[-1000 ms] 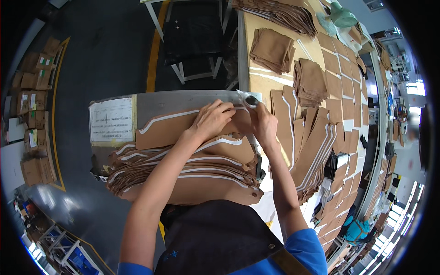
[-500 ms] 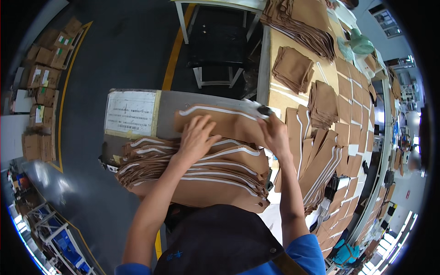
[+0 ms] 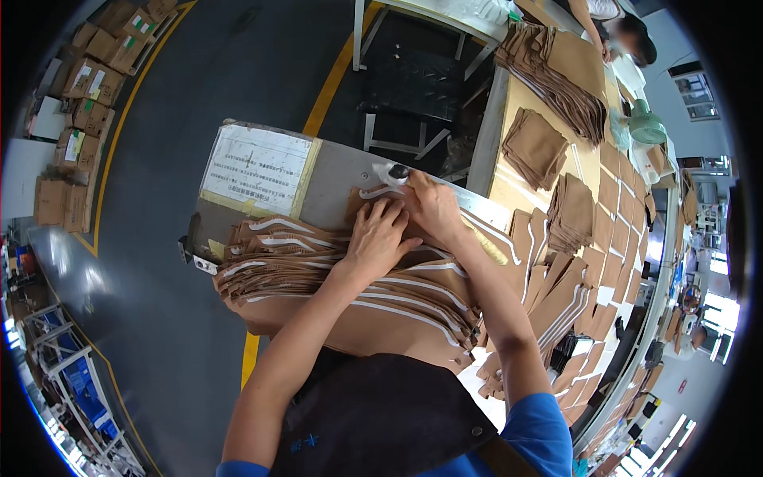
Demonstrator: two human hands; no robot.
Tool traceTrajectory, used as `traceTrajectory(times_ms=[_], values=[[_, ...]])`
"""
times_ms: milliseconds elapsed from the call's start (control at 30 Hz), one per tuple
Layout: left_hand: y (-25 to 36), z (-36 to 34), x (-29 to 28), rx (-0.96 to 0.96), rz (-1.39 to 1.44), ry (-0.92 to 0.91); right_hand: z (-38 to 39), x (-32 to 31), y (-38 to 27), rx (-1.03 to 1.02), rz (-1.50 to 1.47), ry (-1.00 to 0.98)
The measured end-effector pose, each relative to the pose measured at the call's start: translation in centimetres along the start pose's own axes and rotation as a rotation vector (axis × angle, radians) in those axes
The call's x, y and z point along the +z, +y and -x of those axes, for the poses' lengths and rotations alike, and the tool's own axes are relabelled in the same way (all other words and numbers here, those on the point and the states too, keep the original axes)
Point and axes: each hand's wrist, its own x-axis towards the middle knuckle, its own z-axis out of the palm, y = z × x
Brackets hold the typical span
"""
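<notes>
My left hand [image 3: 380,236] lies flat on a brown sheet piece [image 3: 359,208] with a white strip along its far edge, fingers stretched forward and thumb out. Close beside it, my right hand [image 3: 434,208] is wrapped round a small tool [image 3: 399,172] with a black part and a whitish end over that strip. A pale yellowish rod [image 3: 486,245] shows by the right wrist; I cannot tell whether it belongs to the tool. In front of my body lies a layered pile of brown pieces [image 3: 294,274] with white strips, partly behind my forearms.
The grey board [image 3: 334,171] carries a taped paper sheet [image 3: 256,165]. On the right, a long table holds brown stacks [image 3: 534,151] and a green fan [image 3: 642,126]. A black-topped stool [image 3: 412,91] stands beyond. Another person [image 3: 628,36] is at the far right.
My right hand has swept left along the white strip with the tool, ending beside my left hand. The left hand stays on the piece. The view has shifted slightly.
</notes>
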Motion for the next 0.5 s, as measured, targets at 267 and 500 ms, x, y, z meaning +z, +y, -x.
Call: traceTrajectory(times_ms=[267, 500], values=[[0.2, 0.0, 0.3, 0.029, 0.006, 0.073, -0.3, 0.5, -0.8, -0.047, 0.031, 0.025], [0.3, -0.1, 0.3, 0.014, 0.055, 0.023, 0.3, 0.6, -0.7, -0.056, 0.028, -0.020]])
